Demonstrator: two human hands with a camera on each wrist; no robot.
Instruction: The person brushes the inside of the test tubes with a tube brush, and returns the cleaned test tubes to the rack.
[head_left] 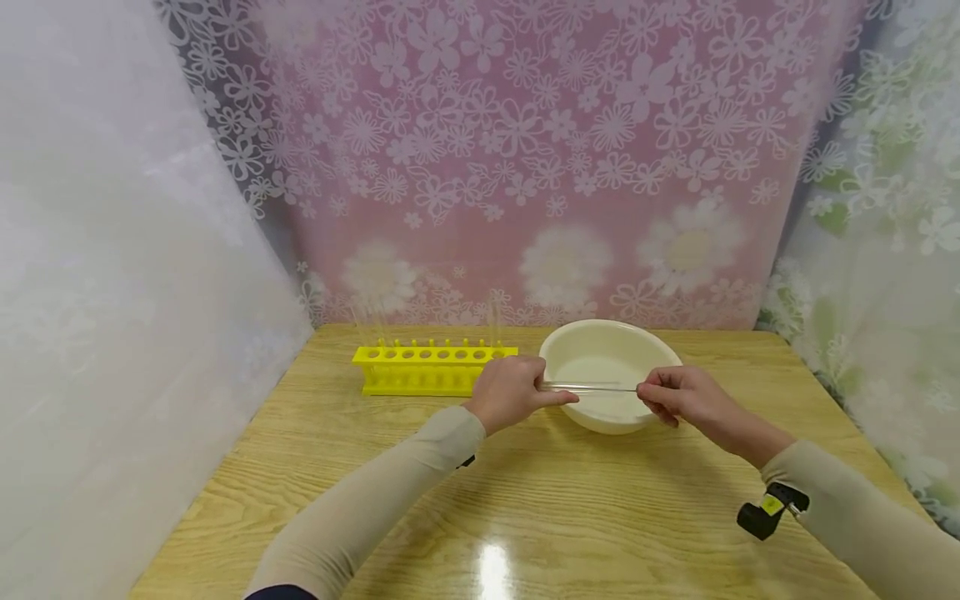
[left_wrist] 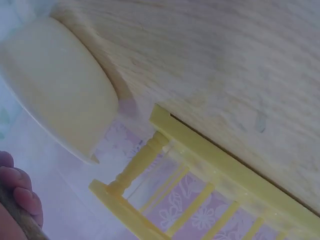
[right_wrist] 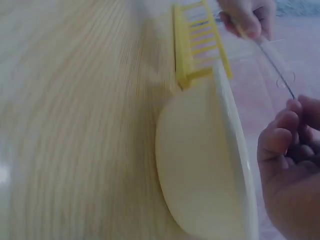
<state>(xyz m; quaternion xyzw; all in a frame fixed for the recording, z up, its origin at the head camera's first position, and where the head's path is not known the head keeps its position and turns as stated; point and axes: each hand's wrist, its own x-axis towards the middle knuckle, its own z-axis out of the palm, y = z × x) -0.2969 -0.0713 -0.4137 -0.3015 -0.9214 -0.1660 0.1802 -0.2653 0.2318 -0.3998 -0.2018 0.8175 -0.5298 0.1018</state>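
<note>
Above the cream basin, my left hand grips a clear glass test tube held nearly level, its thumb stretched along it. My right hand pinches the end of a thin twisted-wire stem, likely a test tube brush handle, that runs into the tube's open end. The right wrist view shows the tube mouth around the wire, short of my right fingertips. Any bristles are hidden or too blurred to see. In the left wrist view only some left fingers show at the edge.
Left of the basin stands a yellow test tube rack with several clear tubes upright near its left end and others near its right end. A floral curtain hangs behind the wooden table.
</note>
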